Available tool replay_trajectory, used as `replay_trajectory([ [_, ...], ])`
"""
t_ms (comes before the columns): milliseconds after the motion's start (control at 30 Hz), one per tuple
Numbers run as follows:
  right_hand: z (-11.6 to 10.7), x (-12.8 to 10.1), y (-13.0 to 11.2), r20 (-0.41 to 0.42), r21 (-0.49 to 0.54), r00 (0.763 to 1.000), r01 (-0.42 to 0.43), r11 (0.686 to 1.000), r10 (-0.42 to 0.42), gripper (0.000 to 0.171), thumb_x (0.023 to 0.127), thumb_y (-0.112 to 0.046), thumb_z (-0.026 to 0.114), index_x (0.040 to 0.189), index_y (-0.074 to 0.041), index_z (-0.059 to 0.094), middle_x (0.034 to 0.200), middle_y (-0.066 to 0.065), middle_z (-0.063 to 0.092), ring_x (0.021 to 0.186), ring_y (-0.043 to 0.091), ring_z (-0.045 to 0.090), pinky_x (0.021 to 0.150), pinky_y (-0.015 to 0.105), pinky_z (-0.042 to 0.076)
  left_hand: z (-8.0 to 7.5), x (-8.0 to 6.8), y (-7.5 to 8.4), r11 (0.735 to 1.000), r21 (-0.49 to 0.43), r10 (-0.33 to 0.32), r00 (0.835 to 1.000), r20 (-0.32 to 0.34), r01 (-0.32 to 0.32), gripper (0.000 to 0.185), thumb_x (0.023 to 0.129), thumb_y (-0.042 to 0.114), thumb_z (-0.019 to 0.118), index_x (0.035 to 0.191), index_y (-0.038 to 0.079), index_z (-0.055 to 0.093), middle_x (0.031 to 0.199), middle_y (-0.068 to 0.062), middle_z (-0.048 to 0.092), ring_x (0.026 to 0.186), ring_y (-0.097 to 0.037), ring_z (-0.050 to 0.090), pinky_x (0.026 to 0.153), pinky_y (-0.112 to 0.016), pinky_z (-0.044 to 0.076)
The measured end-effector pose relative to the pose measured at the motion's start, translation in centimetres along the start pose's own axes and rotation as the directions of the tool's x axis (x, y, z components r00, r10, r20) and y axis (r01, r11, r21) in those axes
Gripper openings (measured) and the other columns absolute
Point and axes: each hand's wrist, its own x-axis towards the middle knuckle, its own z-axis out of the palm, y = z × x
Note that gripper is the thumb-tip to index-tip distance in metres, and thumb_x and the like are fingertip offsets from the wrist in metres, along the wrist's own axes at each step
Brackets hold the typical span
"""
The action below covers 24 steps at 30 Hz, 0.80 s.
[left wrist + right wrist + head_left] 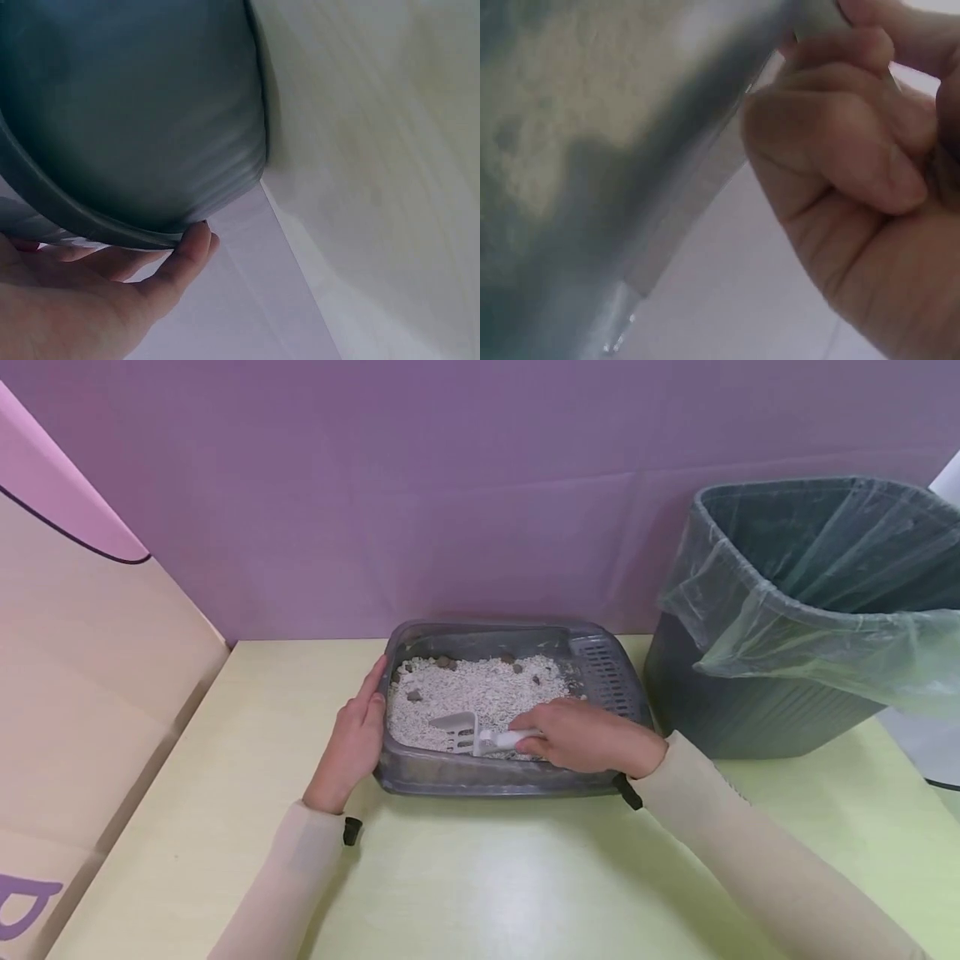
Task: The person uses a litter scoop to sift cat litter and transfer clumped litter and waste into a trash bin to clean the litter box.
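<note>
A dark grey litter box [502,781] holds pale granular litter [472,689] with several brown and grey clumps, mostly toward its far side. At the box's left end, my left hand [360,735] grips the rim; the left wrist view shows the fingers [191,247] up against the rim's edge. My right hand [581,735] reaches over the near wall and holds a light grey slotted litter scoop [465,727] by its handle. The scoop's head lies low at the litter's near left part. In the right wrist view, the fingers [855,142] are curled round the handle, which is mostly hidden.
To the right of the box stands a dark bin [750,710] with a translucent bag [832,652] folded over its rim. A purple backdrop [450,510] rises behind the pale table [487,877]. A cream panel [82,652] borders the left side.
</note>
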Motion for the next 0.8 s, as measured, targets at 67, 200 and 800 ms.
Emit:
replay_trajectory([
  [67,0.5,0.2,0.0,-0.027,0.006,1.000,0.006,1.000,-0.006,0.011,0.097,-0.019,0.056,0.102,-0.010,0.062,0.062,-0.004,0.044,0.048,0.009,0.033,0.054,0.027,0.034,-0.1,0.0,0.1,1.000,-0.001,-0.005,1.000,-0.005,0.005,0.048,0.104,0.027,0.022,0.152,0.034,0.019,0.085,-0.022,0.048,0.090,-0.031,0.049,0.091,-0.049,0.036],
  [200,1.4,0.5,0.3,-0.093,0.006,0.996,-0.010,1.000,0.011,0.013,0.098,-0.021,0.053,0.101,-0.010,0.059,0.062,-0.003,0.042,0.047,0.010,0.030,0.050,0.027,0.030,-0.3,0.0,0.2,1.000,0.002,-0.010,1.000,-0.012,0.010,0.048,0.104,0.027,0.022,0.152,0.033,0.019,0.092,-0.025,0.050,0.091,-0.032,0.049,0.090,-0.050,0.036],
  [800,3.0,0.7,2.3,-0.288,0.126,0.953,-0.059,0.990,0.094,0.030,0.100,-0.029,0.046,0.124,-0.013,0.055,0.067,-0.001,0.047,0.050,0.012,0.035,0.054,0.030,0.035,-0.1,-0.1,-0.1,1.000,-0.003,-0.008,1.000,0.016,0.008,0.048,0.104,0.029,0.021,0.151,0.035,0.018,0.067,-0.008,0.038,0.061,-0.026,0.038,0.071,-0.042,0.040],
])
